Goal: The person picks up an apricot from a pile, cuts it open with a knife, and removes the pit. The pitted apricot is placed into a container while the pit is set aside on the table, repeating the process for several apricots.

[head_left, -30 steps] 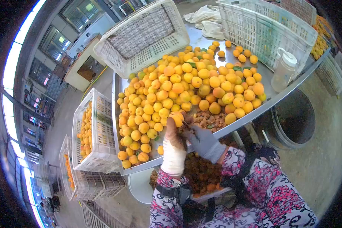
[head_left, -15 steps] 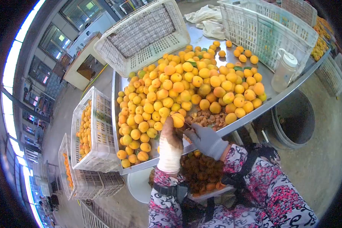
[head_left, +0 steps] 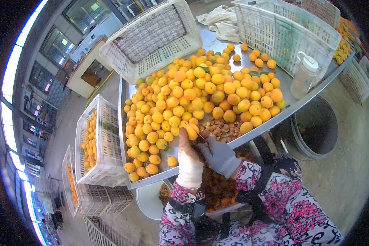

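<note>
Between the thumb and fingers of my left hand (head_left: 187,152), wrapped in white at the wrist and palm, is an apricot (head_left: 191,132). A dark line runs along the fruit's right side. My right hand (head_left: 220,156), in a grey glove, is closed close beside it; a thin dark thing shows at its fingertips, too small to name. A large heap of apricots (head_left: 168,104) covers the metal table (head_left: 270,119) ahead of both hands. Brown apricot pits (head_left: 222,128) lie just beyond the right hand. Below the hands, a container of darker orange fruit (head_left: 219,186) is partly hidden by my arms.
An empty white crate (head_left: 151,43) tilts at the table's back left; another crate (head_left: 283,41) and a plastic jug (head_left: 304,76) stand at the right. Crates of apricots (head_left: 104,151) sit left of the table. Buckets are below: one white (head_left: 148,201), one grey (head_left: 315,131).
Both hands have shifted slightly, the left wrist turning to the right. The held apricot now shows a dark line on its side. A single apricot has come into view left of the left wrist.
</note>
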Motion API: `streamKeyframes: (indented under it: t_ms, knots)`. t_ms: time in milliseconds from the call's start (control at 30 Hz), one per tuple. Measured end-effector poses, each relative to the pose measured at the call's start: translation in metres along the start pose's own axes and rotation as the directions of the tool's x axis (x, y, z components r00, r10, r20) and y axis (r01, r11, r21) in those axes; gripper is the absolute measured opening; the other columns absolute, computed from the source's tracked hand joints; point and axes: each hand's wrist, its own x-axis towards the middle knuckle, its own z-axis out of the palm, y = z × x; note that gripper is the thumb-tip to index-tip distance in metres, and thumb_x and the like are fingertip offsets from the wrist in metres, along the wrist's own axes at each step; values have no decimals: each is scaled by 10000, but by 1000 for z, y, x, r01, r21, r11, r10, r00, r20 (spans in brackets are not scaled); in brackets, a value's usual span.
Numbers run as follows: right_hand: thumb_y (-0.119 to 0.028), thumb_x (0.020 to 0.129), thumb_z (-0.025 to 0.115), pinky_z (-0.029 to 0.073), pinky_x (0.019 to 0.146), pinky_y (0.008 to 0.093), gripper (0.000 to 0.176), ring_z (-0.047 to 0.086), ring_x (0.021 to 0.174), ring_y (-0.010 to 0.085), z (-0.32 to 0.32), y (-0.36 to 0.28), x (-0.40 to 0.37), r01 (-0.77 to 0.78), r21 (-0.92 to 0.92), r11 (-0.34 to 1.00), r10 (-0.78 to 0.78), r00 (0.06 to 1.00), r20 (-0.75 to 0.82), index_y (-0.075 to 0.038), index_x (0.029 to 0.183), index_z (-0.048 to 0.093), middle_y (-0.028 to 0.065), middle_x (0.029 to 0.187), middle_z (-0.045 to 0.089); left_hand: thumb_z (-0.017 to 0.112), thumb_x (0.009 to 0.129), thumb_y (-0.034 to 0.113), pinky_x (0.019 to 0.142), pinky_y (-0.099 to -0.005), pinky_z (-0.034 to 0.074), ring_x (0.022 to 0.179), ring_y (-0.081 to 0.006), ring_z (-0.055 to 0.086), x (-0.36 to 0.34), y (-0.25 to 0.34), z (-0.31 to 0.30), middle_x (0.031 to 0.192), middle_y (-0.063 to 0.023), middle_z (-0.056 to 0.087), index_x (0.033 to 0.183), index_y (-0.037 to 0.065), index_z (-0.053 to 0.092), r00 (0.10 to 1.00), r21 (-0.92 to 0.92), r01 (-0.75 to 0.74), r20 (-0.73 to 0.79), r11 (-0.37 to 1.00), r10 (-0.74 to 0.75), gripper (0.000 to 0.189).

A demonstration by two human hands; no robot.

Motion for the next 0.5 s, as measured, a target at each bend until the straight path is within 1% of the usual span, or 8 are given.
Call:
streamKeyframes:
  t_ms: [67, 133, 233, 300, 333, 367, 400, 500]
  knots:
    - [-330, 908, 496, 471, 606, 419, 389, 612, 711, 375, 2, 3, 1, -5, -39, 999, 5, 1000, -18, -13, 1132, 477, 206, 736, 616, 503, 882, 495, 699, -329, 493, 765, -231, 585, 3, 7, -8, 857, -98, 598, 1021, 42, 551, 999, 73, 20, 44, 997, -23, 476]
    - [-433, 908, 442, 463, 614, 499, 467, 594, 700, 417, -3, 2, 4, -43, -13, 999, 44, 998, 39, -41, 1160, 478, 234, 703, 605, 505, 890, 473, 711, -331, 489, 795, -226, 583, 9, 9, -16, 887, -100, 599, 1049, 41, 550, 995, 142, 38, 85, 989, -50, 462]
    - [-436, 911, 433, 461, 619, 501, 468, 595, 706, 416, -12, -4, 7, -36, -1, 999, 36, 994, 101, -29, 1135, 489, 232, 726, 611, 458, 909, 464, 651, -269, 449, 695, -162, 557, 15, 5, -22, 860, -76, 613, 1020, 19, 569, 993, 239, -97, 91, 966, 77, 472]
    - [-434, 913, 427, 459, 623, 504, 465, 595, 713, 418, -6, -4, 3, -35, 25, 999, 33, 997, 70, -34, 1145, 479, 234, 738, 613, 450, 914, 455, 603, -266, 454, 675, -161, 563, 15, -3, -21, 879, -85, 614, 1027, 31, 564, 857, 523, -500, 185, 690, 480, 453]
    - [-432, 915, 422, 457, 626, 507, 463, 595, 720, 420, -3, -3, 2, -30, 50, 998, 29, 999, 36, -39, 1155, 469, 236, 750, 614, 450, 914, 455, 603, -266, 454, 675, -161, 563, 15, -4, -20, 879, -85, 614, 1027, 31, 564, 858, 524, -499, 185, 690, 479, 453]
    - [-432, 915, 422, 457, 626, 507, 463, 595, 720, 420, 1, -1, 2, -32, 52, 998, 31, 999, 36, -39, 1155, 469, 236, 750, 614, 469, 914, 420, 636, -284, 460, 767, -154, 559, 14, -5, -19, 925, -83, 600, 1060, 31, 558, 956, 346, -290, 72, 892, 283, 425]
    - [-424, 917, 418, 457, 630, 509, 454, 594, 727, 423, 5, 0, 3, -62, 39, 997, 61, 998, 26, -49, 1169, 455, 240, 765, 614, 487, 914, 384, 668, -302, 466, 859, -147, 556, 12, -3, -17, 971, -81, 586, 1093, 31, 551, 999, 126, -49, 5, 991, 49, 401]
    - [-350, 915, 443, 460, 614, 484, 406, 592, 731, 423, 1, -6, 3, -87, -12, 996, 87, 996, 31, -31, 1166, 451, 249, 771, 610, 494, 909, 378, 659, -282, 447, 808, -134, 549, 3, 4, -2, 920, -55, 585, 1053, 61, 557, 997, 112, -22, 74, 994, 13, 354]
